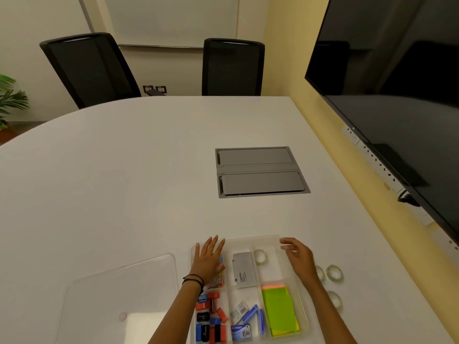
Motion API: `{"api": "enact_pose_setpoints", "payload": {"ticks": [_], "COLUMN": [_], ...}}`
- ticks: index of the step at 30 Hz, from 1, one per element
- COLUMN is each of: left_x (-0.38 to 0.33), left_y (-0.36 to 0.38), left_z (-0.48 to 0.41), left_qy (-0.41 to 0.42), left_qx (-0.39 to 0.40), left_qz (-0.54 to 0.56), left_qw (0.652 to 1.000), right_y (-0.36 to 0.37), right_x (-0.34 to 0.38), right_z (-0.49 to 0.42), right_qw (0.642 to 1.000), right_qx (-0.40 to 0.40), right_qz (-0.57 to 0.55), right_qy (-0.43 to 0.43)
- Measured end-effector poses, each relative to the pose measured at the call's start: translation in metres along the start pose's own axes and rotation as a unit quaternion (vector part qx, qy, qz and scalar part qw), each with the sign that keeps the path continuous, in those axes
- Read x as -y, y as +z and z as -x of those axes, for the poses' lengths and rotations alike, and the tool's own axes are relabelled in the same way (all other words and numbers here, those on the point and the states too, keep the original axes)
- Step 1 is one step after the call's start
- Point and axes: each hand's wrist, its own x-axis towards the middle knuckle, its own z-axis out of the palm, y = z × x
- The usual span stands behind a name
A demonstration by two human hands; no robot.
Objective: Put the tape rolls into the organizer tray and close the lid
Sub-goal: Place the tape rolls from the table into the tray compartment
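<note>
A clear plastic organizer tray [248,240] lies at the near table edge. One clear tape roll [260,256] sits in its far right compartment. Three more clear tape rolls lie on the table right of the tray: one [335,274], one [321,272] partly behind my wrist, and one [334,300]. My left hand [208,261] rests flat and open over the far left compartment. Above the tray's far right corner, my right hand [296,256] hovers with fingers apart and nothing in it. The clear lid [119,296] lies flat on the table left of the tray.
The tray also holds coloured paper clips [218,281], a grey box [244,270], sharpeners [211,316], staple packs [244,319] and green sticky notes [280,311]. A grey cable hatch [260,171] is set into the white table [124,182]. A screen [397,95] hangs at right; two chairs stand beyond.
</note>
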Motion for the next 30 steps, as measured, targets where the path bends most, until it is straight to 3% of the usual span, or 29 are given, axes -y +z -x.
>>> {"api": "enact_pose_setpoints", "payload": {"ticks": [3, 6, 9, 13, 21, 30], "left_x": [0.000, -0.001, -0.001, -0.001, -0.002, 0.000], "left_y": [-0.001, -0.001, -0.001, -0.003, -0.003, -0.001], "left_z": [0.000, 0.000, 0.001, 0.001, 0.001, -0.001], "left_qy": [0.000, 0.002, 0.005, 0.005, 0.003, 0.003], "left_qx": [-0.001, -0.002, -0.004, -0.001, 0.004, 0.003], "left_qz": [-0.006, -0.010, -0.014, -0.022, -0.014, -0.013], "left_qw": [1.000, 1.000, 1.000, 1.000, 1.000, 1.000], "right_y": [-0.021, -0.037, -0.048, -0.050, -0.042, -0.028], "right_x": [-0.021, -0.047, -0.068, -0.082, -0.080, -0.068], "right_z": [0.009, 0.018, 0.028, 0.040, 0.045, 0.049], "right_qw": [0.995, 0.990, 0.988, 0.987, 0.975, 0.934], "right_qx": [-0.095, -0.122, -0.083, -0.013, 0.023, 0.075], "right_qz": [0.003, 0.034, 0.076, 0.129, 0.211, 0.339], "right_qy": [0.022, 0.062, 0.103, 0.091, 0.069, 0.087]}}
